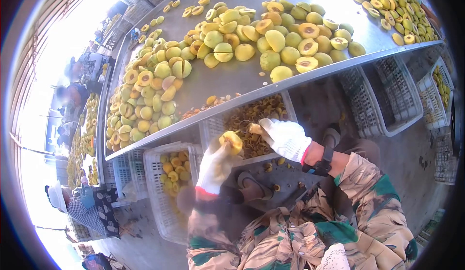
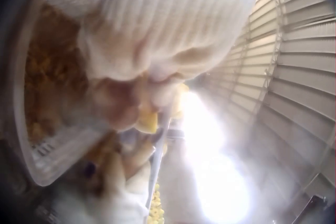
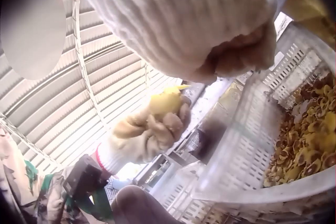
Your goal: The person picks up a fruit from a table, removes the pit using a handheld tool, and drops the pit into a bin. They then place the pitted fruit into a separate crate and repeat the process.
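In the head view, my gloved left hand [image 1: 215,166] grips a cut yellow peach [image 1: 233,143] between thumb and fingers, its cut side turned up. Facing it from the right is my gloved right hand [image 1: 286,137], its fingers curled and brown-stained at the tips. A thin curved loop, like a pitting tool [image 1: 243,126], shows at those fingertips; its handle is hidden in the hand. Both hands are over a white crate [image 1: 208,130] of peach scraps [image 1: 259,146]. The right wrist view shows the left hand [image 3: 149,134] around the peach [image 3: 167,103].
A metal table [image 1: 213,86] beyond the hands bears many peach halves [image 1: 276,40]. Its raised edge [image 1: 271,84] runs close past the crate. Another crate [image 1: 157,207] with peaches stands at left, more crates [image 1: 382,105] at right. People [image 1: 92,207] work at far left.
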`<action>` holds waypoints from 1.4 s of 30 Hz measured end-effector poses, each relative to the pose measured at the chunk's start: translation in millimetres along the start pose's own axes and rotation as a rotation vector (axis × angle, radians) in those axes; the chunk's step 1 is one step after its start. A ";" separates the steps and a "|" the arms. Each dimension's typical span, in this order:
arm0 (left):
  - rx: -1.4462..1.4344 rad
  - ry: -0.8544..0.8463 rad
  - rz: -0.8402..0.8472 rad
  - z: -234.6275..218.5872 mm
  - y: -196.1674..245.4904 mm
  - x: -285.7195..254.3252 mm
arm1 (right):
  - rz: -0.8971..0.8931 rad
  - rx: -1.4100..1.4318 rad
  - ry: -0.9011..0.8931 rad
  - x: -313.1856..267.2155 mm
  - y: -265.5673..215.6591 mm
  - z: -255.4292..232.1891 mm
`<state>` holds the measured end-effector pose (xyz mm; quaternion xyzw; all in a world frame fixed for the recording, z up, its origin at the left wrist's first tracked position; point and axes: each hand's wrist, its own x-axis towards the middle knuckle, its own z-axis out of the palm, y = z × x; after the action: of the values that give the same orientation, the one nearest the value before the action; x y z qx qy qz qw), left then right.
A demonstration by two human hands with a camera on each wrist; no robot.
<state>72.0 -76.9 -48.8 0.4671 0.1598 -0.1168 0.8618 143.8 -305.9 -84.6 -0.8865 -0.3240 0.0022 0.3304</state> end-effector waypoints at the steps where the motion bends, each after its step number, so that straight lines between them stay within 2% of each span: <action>1: 0.005 0.025 0.034 1.2 -1.2 1.2 | 0.003 0.060 -0.008 -0.9 -3.5 -3.0; 5: 0.013 0.093 0.177 9.2 -12.6 10.9 | 0.355 0.309 -0.264 -9.6 -27.4 -15.0; 6: 0.013 0.102 0.212 11.8 -15.9 13.4 | 0.570 0.723 -0.495 -5.6 -39.0 -37.6; 9: 0.005 0.091 0.344 25.3 -28.6 18.2 | 0.673 1.104 -0.480 -15.0 -47.4 -29.4; 13: -0.395 0.111 0.194 33.2 -35.4 28.5 | 0.708 1.370 -0.443 -17.8 -43.6 -21.5; 19: -0.283 0.073 0.305 46.7 -45.6 33.4 | 0.728 1.398 -0.333 -20.4 -42.2 -7.2; 22: -0.258 0.047 0.289 49.9 -51.0 30.8 | 0.766 1.410 -0.309 -18.4 -45.1 -8.6; 25: -0.133 0.190 0.372 56.8 -57.8 29.9 | 0.790 1.548 -0.314 -19.6 -44.6 -9.5; 29: -0.164 0.167 0.382 61.8 -54.1 23.0 | 0.821 1.663 -0.373 -17.2 -45.0 -14.1; 32: -0.119 0.146 0.421 64.9 -51.9 20.3 | 0.708 1.245 -0.399 -16.7 -43.2 -13.7; 34: -0.102 0.140 0.461 55.5 -54.0 26.2 | 0.729 1.355 -0.429 -17.9 -43.1 -18.6; 37: -0.061 0.106 0.433 46.7 -52.2 28.1 | 0.770 1.530 -0.492 -19.3 -37.3 -17.3; 40: -0.048 0.139 0.450 47.5 -52.1 26.8 | 0.827 1.709 -0.518 -20.0 -35.4 -11.8; 41: 0.054 0.205 0.464 49.4 -53.8 24.9 | 0.845 1.768 -0.517 -19.3 -36.1 -11.0; 42: 0.156 0.271 0.478 53.1 -57.6 22.9 | 0.842 1.616 -0.464 -18.0 -42.7 -14.7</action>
<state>81.8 -153.7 -74.6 0.5679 0.1492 0.1411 0.7971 108.4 -300.4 -51.8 -0.4101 0.0652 0.5223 0.7449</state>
